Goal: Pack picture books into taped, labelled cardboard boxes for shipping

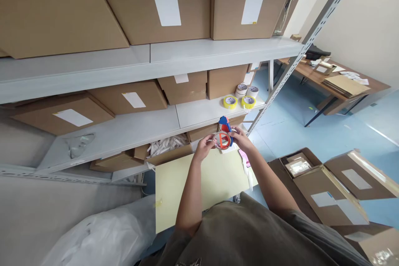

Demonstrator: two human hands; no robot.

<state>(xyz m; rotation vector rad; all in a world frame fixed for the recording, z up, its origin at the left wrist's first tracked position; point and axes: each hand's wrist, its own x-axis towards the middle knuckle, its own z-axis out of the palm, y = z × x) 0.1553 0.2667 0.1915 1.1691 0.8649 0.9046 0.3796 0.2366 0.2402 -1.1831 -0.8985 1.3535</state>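
Both of my hands are raised over a pale yellow board, working on a blue and red tape dispenser (225,124). A nearly used-up tape roll (215,144) sits around the dispenser's red hub. On the left side, the fingers of my left hand (204,148) pinch the rim of this roll. From the right, my right hand (241,139) grips the dispenser's blue body. Behind them on the middle shelf, yellow tape rolls (230,102) lie beside stacked white tape rolls (242,89).
The pale yellow board (183,183) lies below my hands, with a pink item (244,158) at its right. Cardboard boxes (183,87) fill a grey shelf rack (199,56) ahead. Open cartons (330,187) stand at right; a large white plastic bag (102,237) is at lower left.
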